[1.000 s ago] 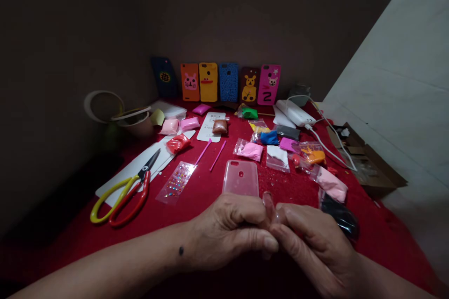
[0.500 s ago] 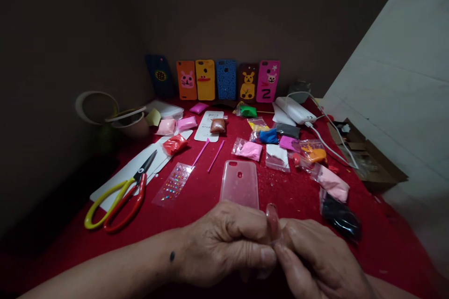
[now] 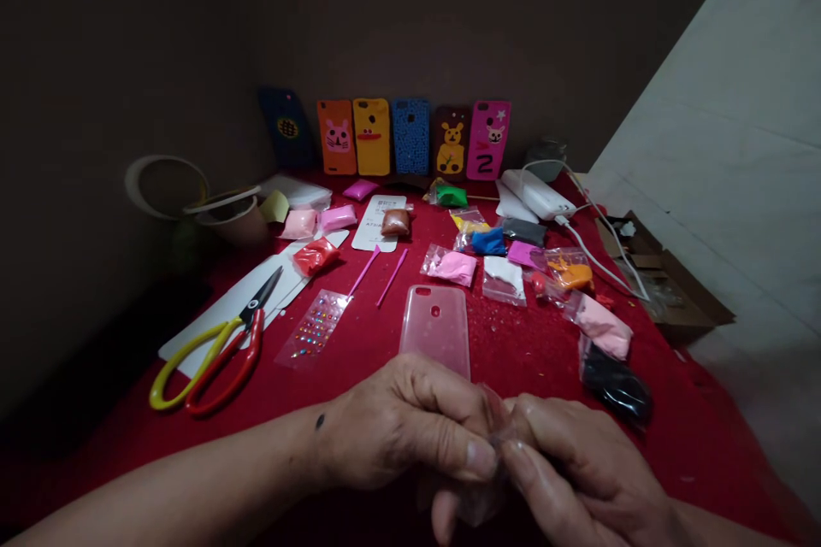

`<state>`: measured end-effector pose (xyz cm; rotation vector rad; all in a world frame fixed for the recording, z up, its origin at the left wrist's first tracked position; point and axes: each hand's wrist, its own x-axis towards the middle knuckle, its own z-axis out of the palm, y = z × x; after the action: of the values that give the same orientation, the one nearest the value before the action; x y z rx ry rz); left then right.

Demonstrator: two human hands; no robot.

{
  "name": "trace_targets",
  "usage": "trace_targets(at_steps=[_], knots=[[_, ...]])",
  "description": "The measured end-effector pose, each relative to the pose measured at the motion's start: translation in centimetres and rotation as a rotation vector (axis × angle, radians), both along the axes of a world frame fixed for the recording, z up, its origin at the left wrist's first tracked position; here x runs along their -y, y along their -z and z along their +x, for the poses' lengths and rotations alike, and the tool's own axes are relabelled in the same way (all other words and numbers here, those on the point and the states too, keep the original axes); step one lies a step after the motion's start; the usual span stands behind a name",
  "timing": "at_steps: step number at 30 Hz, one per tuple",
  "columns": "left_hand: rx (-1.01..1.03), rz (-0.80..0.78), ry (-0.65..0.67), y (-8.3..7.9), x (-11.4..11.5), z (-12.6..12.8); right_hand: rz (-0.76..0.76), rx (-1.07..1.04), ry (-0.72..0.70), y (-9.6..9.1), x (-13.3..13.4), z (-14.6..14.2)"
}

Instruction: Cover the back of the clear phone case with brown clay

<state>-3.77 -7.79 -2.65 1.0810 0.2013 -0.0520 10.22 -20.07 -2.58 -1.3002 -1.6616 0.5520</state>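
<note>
Low in the view, my left hand (image 3: 416, 423) and my right hand (image 3: 587, 461) meet, thumbs and fingers closed. Both pinch a small clear plastic bag (image 3: 475, 508), crumpled between them and hanging partly below my left hand. What it contains, if anything, is hidden by my fingers. Just beyond my left hand a translucent phone case (image 3: 436, 329) lies flat on the red cloth (image 3: 513, 359), its lower end covered by that hand. Beside my right hand rests a packet of black clay (image 3: 616, 389), with a pale pink packet (image 3: 603, 326) behind it.
Scissors (image 3: 250, 320) lie at left beside a sheet of rhinestones (image 3: 314, 329) and two pink sticks (image 3: 391, 278). Several colored clay packets (image 3: 452, 267) are spread behind. Decorated phone cases (image 3: 410, 137) lean against the wall. A white power bank (image 3: 539, 195) trails a cable at right.
My hands have turned slightly around the bag, and more clear plastic shows below my left hand. One left fingertip now points downward. The whole scene sits slightly higher in view.
</note>
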Motion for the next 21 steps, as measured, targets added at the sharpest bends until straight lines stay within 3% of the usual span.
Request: trace_targets(at_steps=[5,15,17,21], knots=[[0.004,0.004,-0.01,0.2,-0.2,0.1,-0.214,-0.205,-0.109,-0.9,-0.4,0.7],[-0.012,0.375,0.016,-0.7,-0.4,0.2,-0.15,0.033,0.026,0.0,-0.8,0.6],[0.062,0.537,-0.003,-0.5,-0.1,0.1,-0.115,0.104,0.067,0.1,-0.7,0.3],[0.378,1.117,-0.238,0.1,0.6,-0.3,0.098,0.335,0.212,0.1,-0.7,-0.3]])
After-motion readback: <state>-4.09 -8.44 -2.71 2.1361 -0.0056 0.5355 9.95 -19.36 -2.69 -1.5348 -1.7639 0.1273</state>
